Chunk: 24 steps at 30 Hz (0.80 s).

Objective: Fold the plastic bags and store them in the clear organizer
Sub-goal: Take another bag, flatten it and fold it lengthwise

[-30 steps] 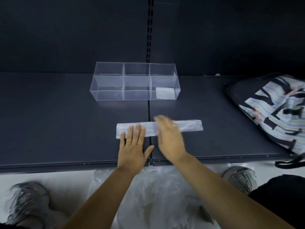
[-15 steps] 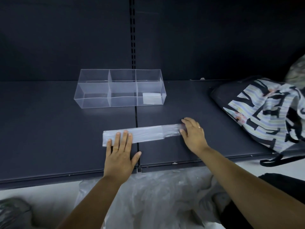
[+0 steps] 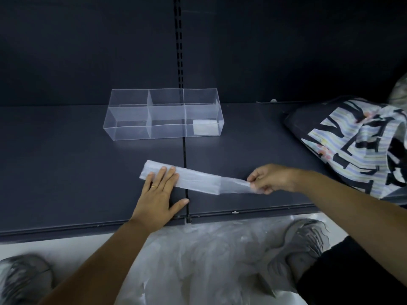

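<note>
A plastic bag folded into a long narrow strip [image 3: 198, 180] lies across the dark shelf [image 3: 66, 172]. My left hand [image 3: 158, 194] lies flat with straight fingers pressing the strip's left end. My right hand [image 3: 271, 178] pinches the strip's thin right end and holds it slightly off the shelf. Behind them stands the clear organizer [image 3: 163, 114] with several compartments. A small folded bag [image 3: 204, 127] lies in its front right compartment.
A patterned striped bag [image 3: 361, 142] lies on the shelf at the right. Below the shelf's front edge a heap of loose clear plastic bags [image 3: 198, 260] rests on the floor between two grey shoes [image 3: 297, 245].
My right hand slid along the strip from its middle to the right end, then pinched that end and lifted it. My left hand stayed pressed on the left end.
</note>
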### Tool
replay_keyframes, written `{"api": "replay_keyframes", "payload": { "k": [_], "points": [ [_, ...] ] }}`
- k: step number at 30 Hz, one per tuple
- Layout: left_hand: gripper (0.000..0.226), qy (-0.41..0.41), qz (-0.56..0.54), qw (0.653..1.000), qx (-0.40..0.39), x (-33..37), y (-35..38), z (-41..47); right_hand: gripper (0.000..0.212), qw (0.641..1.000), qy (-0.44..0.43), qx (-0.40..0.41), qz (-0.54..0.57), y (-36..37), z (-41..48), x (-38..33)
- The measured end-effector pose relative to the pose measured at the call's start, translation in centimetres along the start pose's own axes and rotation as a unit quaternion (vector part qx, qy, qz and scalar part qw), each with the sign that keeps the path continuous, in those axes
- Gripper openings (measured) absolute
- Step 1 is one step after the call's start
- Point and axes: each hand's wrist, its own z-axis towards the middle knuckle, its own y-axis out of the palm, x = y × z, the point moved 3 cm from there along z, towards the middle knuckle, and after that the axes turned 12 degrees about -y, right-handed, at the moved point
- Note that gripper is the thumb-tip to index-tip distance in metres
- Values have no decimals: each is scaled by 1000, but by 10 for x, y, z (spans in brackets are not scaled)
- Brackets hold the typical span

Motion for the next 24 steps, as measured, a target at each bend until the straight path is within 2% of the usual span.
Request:
{"api": "replay_keyframes", "payload": {
  "k": [2,5,8,10,11,12,14,15,18,20,21,24],
  "points": [
    [96,29,-48,998,9,24,-5,-4,14,997,38,-69,11,1,-11,-5],
    [97,63,-167,984,4,83,-5,-15,6,991,47,-124,37,4,-25,-24],
    [77,37,-297,954,17,135,-6,-26,7,984,30,-165,56,11,-36,-51],
    [41,-41,-428,902,40,149,-14,-28,14,984,5,-172,48,12,-39,-68],
    [23,-83,-486,869,41,150,-18,-28,22,988,-13,-149,32,10,-38,-74],
    [20,-121,-541,831,35,149,-21,-27,30,994,-35,-100,15,6,-33,-78],
    [31,-193,-633,750,-4,138,-24,-26,37,996,-89,17,11,3,-21,-81],
    [32,-222,-670,708,-29,131,-26,-25,40,992,-112,39,34,7,-15,-79],
    [23,-291,-737,602,-104,108,-25,-19,57,987,-108,-32,111,42,3,-63],
    [20,-311,-758,558,-133,95,-22,-14,60,991,-92,-44,88,62,11,-51],
    [21,-315,-766,543,-141,89,-21,-11,55,993,-98,-36,63,68,15,-46],
    [28,-330,-769,526,-149,73,-13,-3,23,992,-122,-8,31,81,21,-32]
  ]
}}
